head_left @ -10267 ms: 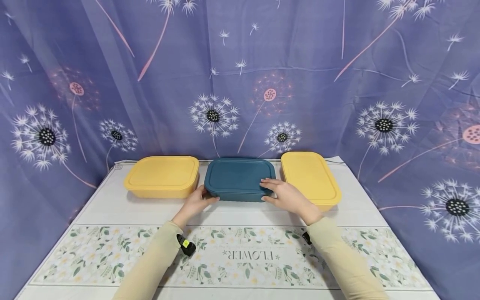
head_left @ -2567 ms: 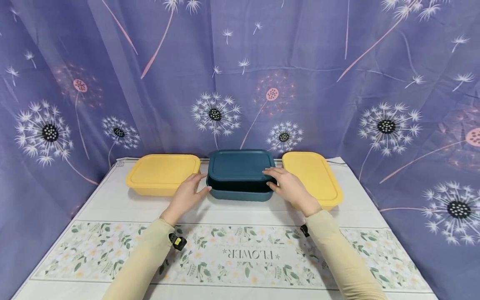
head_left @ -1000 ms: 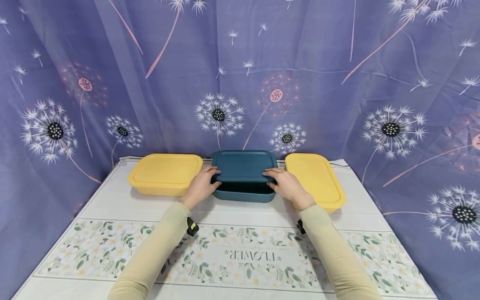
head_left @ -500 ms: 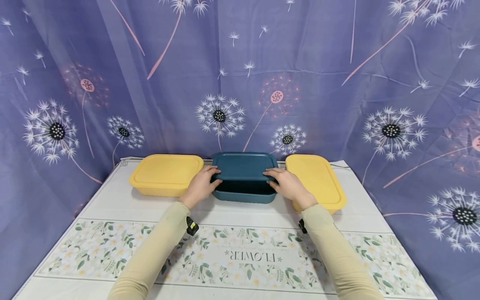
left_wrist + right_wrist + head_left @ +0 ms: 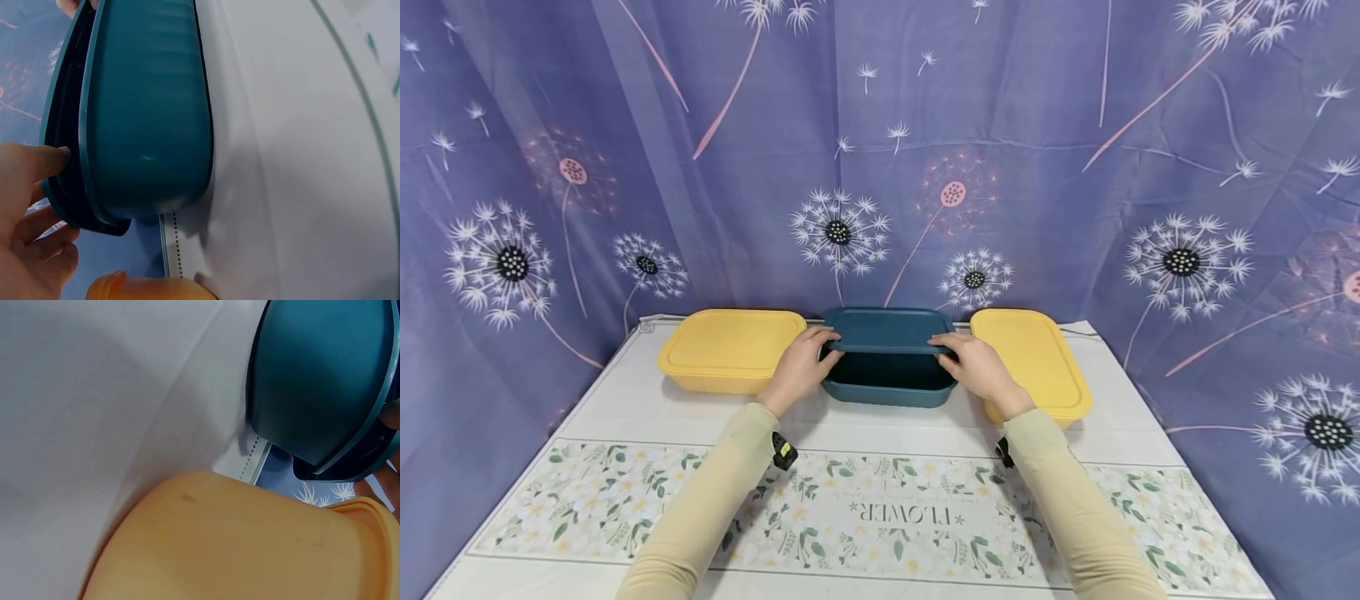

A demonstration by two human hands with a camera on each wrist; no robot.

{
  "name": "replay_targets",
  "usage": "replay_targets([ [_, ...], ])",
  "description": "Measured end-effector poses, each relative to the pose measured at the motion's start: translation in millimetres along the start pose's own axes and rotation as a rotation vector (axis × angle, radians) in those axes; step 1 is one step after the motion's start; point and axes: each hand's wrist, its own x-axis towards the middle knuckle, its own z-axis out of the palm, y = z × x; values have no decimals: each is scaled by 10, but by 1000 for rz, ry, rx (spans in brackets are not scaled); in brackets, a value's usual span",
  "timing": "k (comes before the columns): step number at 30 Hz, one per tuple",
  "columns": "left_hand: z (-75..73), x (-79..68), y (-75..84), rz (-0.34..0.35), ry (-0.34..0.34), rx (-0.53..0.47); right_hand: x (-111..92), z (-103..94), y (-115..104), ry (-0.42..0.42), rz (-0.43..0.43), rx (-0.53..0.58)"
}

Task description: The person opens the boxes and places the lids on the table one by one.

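A dark teal lidded box [image 5: 887, 395] stands at the back middle of the table. Its lid [image 5: 891, 329] is tilted, with the front edge raised off the rim and a dark gap below. At the lid's front left corner, my left hand [image 5: 797, 367] pinches the edge, fingers on top and thumb beneath. My right hand [image 5: 981, 373] pinches the front right corner likewise. The left wrist view shows the thumb inside the gap between lid and box wall [image 5: 147, 112]. In the right wrist view my right hand [image 5: 389, 481] is partly cut off. The box's inside looks dark.
One yellow lidded box [image 5: 733, 346] sits close by on the left, another yellow box [image 5: 1030, 362] on the right near my right hand. A purple dandelion curtain [image 5: 880, 108] hangs directly behind. The white tablecloth [image 5: 880, 433] has a floral band in front.
The lid lay flat on the teal box ten seconds ago; its front edge has since risen. My left hand let go, then took the left corner. In the last half second the gap widened.
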Motion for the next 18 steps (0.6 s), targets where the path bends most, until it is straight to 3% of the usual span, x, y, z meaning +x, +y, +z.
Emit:
replay_targets([
  [9, 45, 22, -42, -7, 73, -42, -2, 40, 18, 32, 73, 64],
  [18, 57, 57, -67, -3, 140, -109, 15, 98, 96, 151, 106, 185],
])
